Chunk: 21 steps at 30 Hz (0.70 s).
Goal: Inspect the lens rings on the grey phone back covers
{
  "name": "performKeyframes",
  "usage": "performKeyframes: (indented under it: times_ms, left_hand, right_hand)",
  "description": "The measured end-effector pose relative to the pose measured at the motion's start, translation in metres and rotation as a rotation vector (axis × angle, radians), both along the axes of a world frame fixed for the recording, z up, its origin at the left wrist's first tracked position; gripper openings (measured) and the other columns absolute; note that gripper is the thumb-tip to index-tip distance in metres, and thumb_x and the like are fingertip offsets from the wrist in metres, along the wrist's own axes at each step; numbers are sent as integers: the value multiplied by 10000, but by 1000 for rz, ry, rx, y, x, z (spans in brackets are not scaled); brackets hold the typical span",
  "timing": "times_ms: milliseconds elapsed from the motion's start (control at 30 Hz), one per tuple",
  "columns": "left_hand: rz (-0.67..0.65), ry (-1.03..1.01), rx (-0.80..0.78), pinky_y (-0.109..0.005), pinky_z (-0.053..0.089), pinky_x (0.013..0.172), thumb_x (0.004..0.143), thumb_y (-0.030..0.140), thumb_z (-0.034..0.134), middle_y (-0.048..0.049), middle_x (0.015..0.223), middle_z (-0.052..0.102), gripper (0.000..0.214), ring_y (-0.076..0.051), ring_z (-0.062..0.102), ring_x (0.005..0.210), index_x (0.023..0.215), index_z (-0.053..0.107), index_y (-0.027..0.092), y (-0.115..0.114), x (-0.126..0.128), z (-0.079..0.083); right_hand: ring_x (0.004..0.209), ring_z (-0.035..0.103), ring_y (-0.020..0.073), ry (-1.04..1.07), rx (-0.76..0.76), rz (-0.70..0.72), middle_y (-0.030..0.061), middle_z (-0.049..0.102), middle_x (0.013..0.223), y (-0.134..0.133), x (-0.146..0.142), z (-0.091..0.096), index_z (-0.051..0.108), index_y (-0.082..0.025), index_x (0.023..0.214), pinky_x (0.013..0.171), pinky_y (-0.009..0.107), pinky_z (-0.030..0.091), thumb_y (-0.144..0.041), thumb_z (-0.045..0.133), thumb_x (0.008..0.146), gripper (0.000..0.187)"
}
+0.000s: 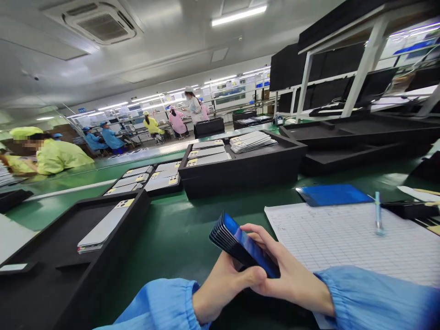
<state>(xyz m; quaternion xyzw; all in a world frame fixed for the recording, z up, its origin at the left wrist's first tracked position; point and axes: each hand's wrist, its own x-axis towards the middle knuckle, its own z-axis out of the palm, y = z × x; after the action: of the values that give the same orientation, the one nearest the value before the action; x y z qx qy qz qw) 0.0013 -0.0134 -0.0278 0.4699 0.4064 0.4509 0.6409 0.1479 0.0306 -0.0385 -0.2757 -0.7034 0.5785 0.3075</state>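
Left hand (223,286) and right hand (292,270), both grips snug around one tilted stack of thin panels (245,247), toward six o'clock of the view, over the green counter (168,233)! From that stack, lined paper (326,238) lies at three, a black tray (127,238) at nine, a second tray (240,179) at twelve.

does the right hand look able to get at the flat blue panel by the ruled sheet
Probably not at once: the right hand is holding a stack of thin panels with the left hand. The way to the flat blue panel looks open across the ruled sheet.
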Motion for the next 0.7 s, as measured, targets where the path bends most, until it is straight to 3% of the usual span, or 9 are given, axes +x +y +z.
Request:
performKeyframes:
  times_ms: [133, 267, 367, 533, 700]
  left_hand:
    - [111, -12, -67, -304, 379, 884, 663, 270, 672, -36, 1034, 609, 395, -197, 523, 1009, 1026, 538, 193, -9, 7, -2]
    - [158, -40, -69, -288, 403, 841, 674, 230, 662, -14, 971, 618, 331, -182, 538, 963, 983, 548, 195, -9, 7, 1]
    - [172, -52, -51, -292, 409, 835, 673, 212, 661, -14, 969, 613, 329, -184, 534, 965, 979, 541, 193, -8, 5, 2]
    - [169, -101, -19, -316, 395, 880, 692, 202, 639, -32, 1008, 612, 341, -198, 521, 1011, 1011, 520, 183, -6, -1, 0]
    - [159, -87, -2, -307, 413, 869, 688, 175, 644, -40, 985, 625, 351, -184, 554, 968, 1014, 516, 167, -4, -1, 8]
  right_hand:
    - [937, 520, 201, -9, 28, 31, 5, 528, 945, -10, -2, -3, 278, -270, 1203, 840, 342, 408, -148, 612, 647, 660]
    - [980, 500, 199, -13, 44, 68, 9, 518, 969, -9, -3, -3, 230, -274, 1234, 883, 348, 392, -207, 668, 657, 727]
    - [1048, 466, 207, 3, 69, 133, 46, 472, 1112, -6, -1, -1, 185, -260, 1263, 931, 358, 361, -302, 695, 647, 800]
    - [1244, 269, 256, -37, 91, 215, 103, 363, 1277, -2, 3, -1, 100, -223, 1312, 1005, 397, 261, -402, 640, 691, 843]
    - [1239, 281, 273, -57, 36, 165, 117, 375, 1278, -1, 2, -2, 123, -208, 1317, 1009, 440, 240, -392, 628, 684, 830]
